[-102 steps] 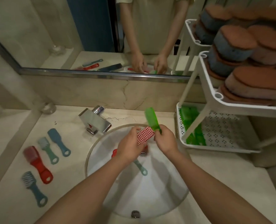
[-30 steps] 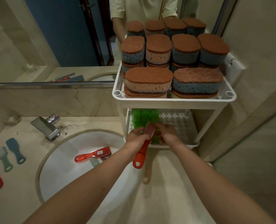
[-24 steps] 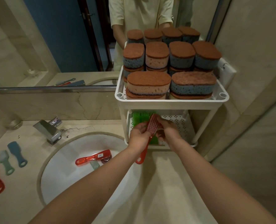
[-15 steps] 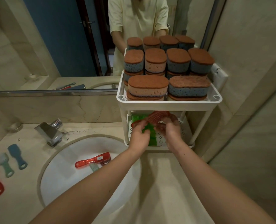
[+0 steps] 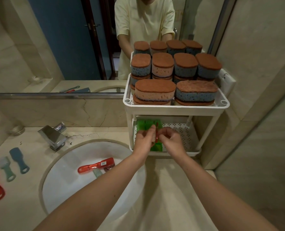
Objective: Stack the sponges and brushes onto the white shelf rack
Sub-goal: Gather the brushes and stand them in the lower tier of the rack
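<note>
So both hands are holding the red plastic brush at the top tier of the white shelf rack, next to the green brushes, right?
Not quite. The head view shows the left hand and right hand holding the red plastic brush at the bottom tier of the white shelf rack, next to the green brushes.

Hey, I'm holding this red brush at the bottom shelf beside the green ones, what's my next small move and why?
Probably lower the red brush onto the lower tray against the green brushes, then let go. The left hand and right hand both pinch it, seemingly on edge, right beside the green ones.
</note>
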Action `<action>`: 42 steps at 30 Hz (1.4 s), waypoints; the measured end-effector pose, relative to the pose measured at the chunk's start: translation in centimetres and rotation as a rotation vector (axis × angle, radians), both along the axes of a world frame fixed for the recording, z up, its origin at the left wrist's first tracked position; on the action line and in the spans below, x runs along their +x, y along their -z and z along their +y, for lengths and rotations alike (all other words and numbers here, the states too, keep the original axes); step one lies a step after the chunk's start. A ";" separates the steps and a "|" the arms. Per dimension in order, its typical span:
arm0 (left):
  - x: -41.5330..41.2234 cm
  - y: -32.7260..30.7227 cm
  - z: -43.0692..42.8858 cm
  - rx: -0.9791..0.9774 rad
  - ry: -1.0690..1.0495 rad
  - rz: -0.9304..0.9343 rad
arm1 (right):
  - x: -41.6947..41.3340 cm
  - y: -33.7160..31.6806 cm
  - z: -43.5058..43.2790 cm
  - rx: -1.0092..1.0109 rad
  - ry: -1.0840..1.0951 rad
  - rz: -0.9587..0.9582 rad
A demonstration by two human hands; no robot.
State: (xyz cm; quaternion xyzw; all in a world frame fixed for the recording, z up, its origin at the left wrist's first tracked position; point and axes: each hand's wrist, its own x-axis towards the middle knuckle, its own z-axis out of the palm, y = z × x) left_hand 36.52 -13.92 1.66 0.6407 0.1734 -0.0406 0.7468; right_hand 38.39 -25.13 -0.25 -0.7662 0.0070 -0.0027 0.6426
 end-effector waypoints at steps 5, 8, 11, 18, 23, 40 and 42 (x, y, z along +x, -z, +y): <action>0.1 0.2 0.0 0.093 -0.094 0.007 | 0.1 0.2 0.3 0.027 -0.047 0.005; 0.1 0.2 0.4 0.091 -0.115 -0.016 | 0.3 0.6 0.3 -0.002 -0.029 0.058; 0.2 0.2 0.5 0.045 -0.095 0.019 | 0.5 0.9 0.3 0.056 0.006 0.202; 0.4 0.5 0.5 0.000 -0.072 0.027 | 0.8 0.9 0.7 0.274 0.016 0.450; 0.5 0.7 1.2 0.044 -0.087 0.029 | 1.5 1.3 0.8 0.338 -0.025 0.523; -0.7 3.1 3.1 0.180 -0.051 0.080 | 6.2 4.1 3.7 -0.194 0.054 0.367; -1.1 3.1 3.6 0.184 -0.039 0.094 | 6.5 4.7 4.2 -0.293 0.034 0.356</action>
